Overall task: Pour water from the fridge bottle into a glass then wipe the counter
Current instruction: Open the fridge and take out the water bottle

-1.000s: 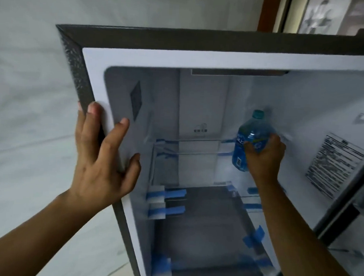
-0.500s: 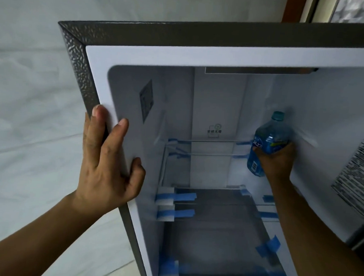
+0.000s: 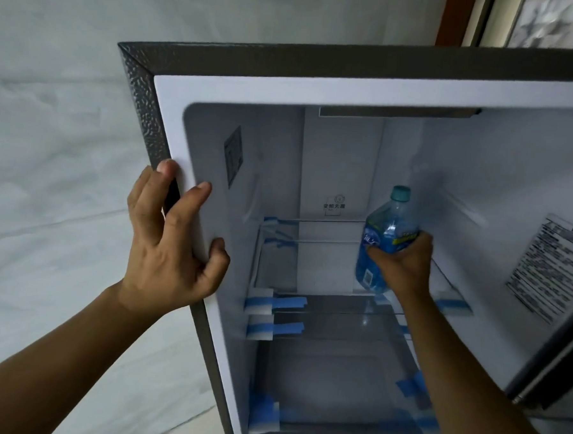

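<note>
Blue-tinted clear plastic water bottle (image 3: 385,242) with a teal cap sits inside the open refrigerator compartment (image 3: 340,173), toward the right side, above the upper glass shelf (image 3: 311,229). Its long axis runs near vertical, leaning slightly, with the cap pointing up and a little to the right; the base points down and left. Whether the base touches the shelf cannot be told.

Right hand (image 3: 400,264): grip closed around the bottle's lower middle, fingers wrapped over the blue label, forearm reaching in from the lower right.

Left hand (image 3: 169,244): grip clamped on the left front edge of the cabinet, fingers on the dark textured outer side panel (image 3: 141,109), with the forefinger and thumb on the white inner frame (image 3: 194,185).

Open room: the space above the cap up to the compartment ceiling is free, and the shelf to the left of the bottle is bare. The right inner wall, carrying a printed white label (image 3: 548,267), stands near the bottle. Blue tape strips (image 3: 287,303) mark the shelf edges below.
</note>
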The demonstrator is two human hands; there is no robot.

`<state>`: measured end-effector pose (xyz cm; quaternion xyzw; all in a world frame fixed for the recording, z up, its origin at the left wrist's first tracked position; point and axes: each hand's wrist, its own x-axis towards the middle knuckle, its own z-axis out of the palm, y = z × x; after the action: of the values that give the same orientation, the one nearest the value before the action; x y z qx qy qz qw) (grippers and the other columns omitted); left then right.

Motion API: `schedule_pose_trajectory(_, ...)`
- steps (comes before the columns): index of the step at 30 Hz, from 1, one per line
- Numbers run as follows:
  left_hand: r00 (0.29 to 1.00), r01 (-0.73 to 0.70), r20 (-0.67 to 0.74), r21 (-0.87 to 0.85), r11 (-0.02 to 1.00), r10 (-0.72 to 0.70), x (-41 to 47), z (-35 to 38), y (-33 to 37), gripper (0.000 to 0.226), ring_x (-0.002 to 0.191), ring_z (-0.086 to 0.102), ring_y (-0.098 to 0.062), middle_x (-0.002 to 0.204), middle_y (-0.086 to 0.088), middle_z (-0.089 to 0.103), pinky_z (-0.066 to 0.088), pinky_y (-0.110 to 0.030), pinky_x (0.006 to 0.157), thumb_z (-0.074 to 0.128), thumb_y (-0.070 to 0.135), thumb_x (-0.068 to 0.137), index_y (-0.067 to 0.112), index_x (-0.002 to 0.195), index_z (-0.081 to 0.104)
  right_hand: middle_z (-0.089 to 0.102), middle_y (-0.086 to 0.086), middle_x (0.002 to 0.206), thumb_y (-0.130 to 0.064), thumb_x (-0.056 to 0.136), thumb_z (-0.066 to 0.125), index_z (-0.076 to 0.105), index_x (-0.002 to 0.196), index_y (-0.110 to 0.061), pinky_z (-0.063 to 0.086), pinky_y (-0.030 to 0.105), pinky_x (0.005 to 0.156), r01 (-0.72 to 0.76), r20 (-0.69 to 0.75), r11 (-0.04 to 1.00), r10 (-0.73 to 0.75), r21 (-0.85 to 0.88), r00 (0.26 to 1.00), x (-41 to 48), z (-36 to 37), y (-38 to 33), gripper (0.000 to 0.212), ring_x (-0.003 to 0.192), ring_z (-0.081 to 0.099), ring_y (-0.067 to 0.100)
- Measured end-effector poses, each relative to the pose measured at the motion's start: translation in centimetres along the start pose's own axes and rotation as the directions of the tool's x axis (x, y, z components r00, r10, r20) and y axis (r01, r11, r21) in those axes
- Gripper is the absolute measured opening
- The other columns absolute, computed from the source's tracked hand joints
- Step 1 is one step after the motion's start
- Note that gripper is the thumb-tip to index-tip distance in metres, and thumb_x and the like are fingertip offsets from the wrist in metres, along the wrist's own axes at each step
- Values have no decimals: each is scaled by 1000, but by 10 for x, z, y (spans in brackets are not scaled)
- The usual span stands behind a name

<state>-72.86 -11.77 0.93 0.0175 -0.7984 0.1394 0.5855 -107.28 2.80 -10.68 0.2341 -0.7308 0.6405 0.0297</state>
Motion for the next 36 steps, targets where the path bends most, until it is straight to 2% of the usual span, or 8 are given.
schedule_pose_trajectory(9,999,3,-37,-49,999,-4,1,1,-7,55,129,32,-52,142,-19,31,37,-65,103,65,29,81,5,129,50,65,-9,109,-30,59,91,49,115,-30,57,16,65,51,121,988,-69,148,990,-135,-13,-86,70,92,68,0)
schedule_pose_trajectory(16,999,-16,-42,-177,984,9,-5,7,-17,62,139,24,-46,146,-18,32,24,-54,118,73,24,76,4,131,53,71,-12,106,-35,55,88,54,112,-32,61,30,75,16,97,994,-26,106,995,-236,-16,-148,67,97,72,11)
schedule_pose_trajectory(21,1000,27,6,-316,948,-26,-5,-3,-10,54,139,19,-47,147,-16,30,16,-49,120,66,27,82,-3,125,60,69,-25,104,-31,53,90,54,107,-43,58,18,72,-28,-31,998,29,48,999,-296,-22,-181,66,94,71,1)
schedule_pose_trajectory(25,998,57,45,-513,856,-39,-9,-40,18,52,140,23,-48,141,-32,41,12,-41,122,71,26,80,-4,121,59,69,-19,109,-31,53,90,52,115,-41,62,30,77,-99,-141,995,97,-2,985,-351,-42,-206,74,98,71,6)
schedule_pose_trajectory(27,996,69,90,-670,739,-11,-18,-65,41,50,138,31,-45,138,-29,46,18,-39,120,67,29,83,0,123,56,68,-22,110,-32,54,89,51,116,-44,62,27,76,-110,-181,993,103,-32,978,-380,-53,-221,73,99,70,3)
schedule_pose_trajectory(30,946,252,307,-900,356,107,-39,-106,90,53,130,47,-17,138,5,49,36,-26,109,60,50,87,25,132,48,68,-24,109,-32,54,87,51,117,-40,60,24,75,-127,-263,991,111,-46,959,-430,-73,-240,74,98,70,0)
schedule_pose_trajectory(33,831,532,503,-843,-79,236,-63,-144,147,62,121,58,-7,131,25,54,47,-15,94,63,72,79,43,131,46,70,-19,107,-21,58,89,52,117,-37,60,23,73,-140,-335,989,118,-43,935,-486,-95,-255,71,97,71,3)
schedule_pose_trajectory(36,751,655,516,-664,-360,413,-83,-184,204,56,121,62,-19,131,12,62,57,-30,89,76,54,77,49,128,52,72,-13,108,-14,62,92,53,118,-31,60,25,75,-154,-414,987,124,-41,902,-551,-119,-269,71,99,72,9)
